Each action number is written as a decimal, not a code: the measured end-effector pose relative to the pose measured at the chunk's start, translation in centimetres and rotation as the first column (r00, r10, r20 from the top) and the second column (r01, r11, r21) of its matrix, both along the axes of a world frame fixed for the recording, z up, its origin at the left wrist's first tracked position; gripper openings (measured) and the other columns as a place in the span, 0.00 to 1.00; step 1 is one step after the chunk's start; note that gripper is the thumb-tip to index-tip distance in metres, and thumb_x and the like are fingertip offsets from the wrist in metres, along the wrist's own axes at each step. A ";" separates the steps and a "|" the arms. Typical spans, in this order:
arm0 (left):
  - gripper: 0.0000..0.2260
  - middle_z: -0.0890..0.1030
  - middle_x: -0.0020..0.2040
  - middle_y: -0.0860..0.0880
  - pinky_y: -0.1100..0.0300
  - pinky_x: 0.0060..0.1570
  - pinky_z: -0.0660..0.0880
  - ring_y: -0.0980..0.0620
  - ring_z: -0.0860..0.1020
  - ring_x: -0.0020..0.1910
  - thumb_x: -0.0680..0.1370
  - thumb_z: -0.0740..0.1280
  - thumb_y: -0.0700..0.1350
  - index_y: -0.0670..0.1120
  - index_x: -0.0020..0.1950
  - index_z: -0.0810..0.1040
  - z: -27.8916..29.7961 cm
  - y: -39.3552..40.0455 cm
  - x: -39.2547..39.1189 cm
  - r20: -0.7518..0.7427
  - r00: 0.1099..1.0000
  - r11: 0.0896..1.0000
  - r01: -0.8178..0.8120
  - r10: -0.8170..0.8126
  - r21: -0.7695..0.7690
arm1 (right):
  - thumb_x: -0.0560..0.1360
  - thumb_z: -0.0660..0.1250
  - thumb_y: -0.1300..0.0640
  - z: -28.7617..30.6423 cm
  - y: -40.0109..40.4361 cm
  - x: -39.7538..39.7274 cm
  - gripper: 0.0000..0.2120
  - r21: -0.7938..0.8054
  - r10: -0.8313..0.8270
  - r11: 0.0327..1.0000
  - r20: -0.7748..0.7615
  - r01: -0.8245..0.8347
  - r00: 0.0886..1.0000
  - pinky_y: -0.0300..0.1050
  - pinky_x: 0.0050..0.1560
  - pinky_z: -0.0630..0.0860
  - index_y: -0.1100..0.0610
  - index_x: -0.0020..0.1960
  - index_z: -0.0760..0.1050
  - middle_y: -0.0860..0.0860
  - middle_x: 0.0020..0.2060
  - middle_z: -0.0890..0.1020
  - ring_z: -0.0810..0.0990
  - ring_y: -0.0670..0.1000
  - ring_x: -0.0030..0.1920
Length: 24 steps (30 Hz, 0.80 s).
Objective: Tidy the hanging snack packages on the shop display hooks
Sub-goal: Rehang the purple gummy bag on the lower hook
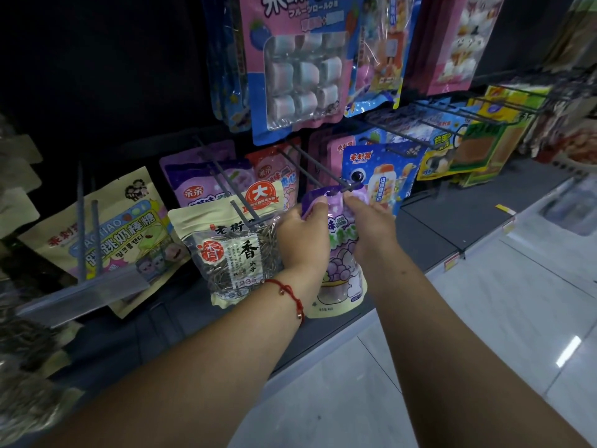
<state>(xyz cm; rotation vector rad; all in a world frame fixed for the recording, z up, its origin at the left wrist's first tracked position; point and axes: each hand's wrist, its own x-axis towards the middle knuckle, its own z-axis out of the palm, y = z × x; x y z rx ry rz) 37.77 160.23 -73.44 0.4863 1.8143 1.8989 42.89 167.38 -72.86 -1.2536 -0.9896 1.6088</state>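
Head view: a purple grape-candy pouch (340, 263) hangs between two hands at the tip of a dark display hook (318, 171), its top edge level with the hook's end. The left hand (303, 236) pinches the pouch's upper left corner; the right hand (371, 226) grips the upper right, fingers curled on the header. Whether the hang hole is on the hook cannot be told. A miss at the tip would likely crumple the header or drop the pouch to the tiled floor (452, 367). A sunflower-seed bag (232, 253) touches the left hand, so a sideways nudge could swing it. A blue candy pack (381, 176) hangs just beside on the right, marshmallow packs (300, 69) close above. Open room lies toward the onlooker.
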 end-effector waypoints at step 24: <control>0.27 0.72 0.68 0.48 0.46 0.62 0.73 0.43 0.73 0.65 0.77 0.66 0.56 0.53 0.75 0.65 -5.0 -7.9 -3.2 -0.596 0.612 0.767 0.027 -0.519 -0.641 | 0.77 0.67 0.47 -3.3 -2.1 3.2 0.34 0.314 0.004 0.800 0.850 -0.512 0.526 0.56 0.68 0.69 0.60 0.76 0.58 0.60 0.70 0.70 0.70 0.61 0.70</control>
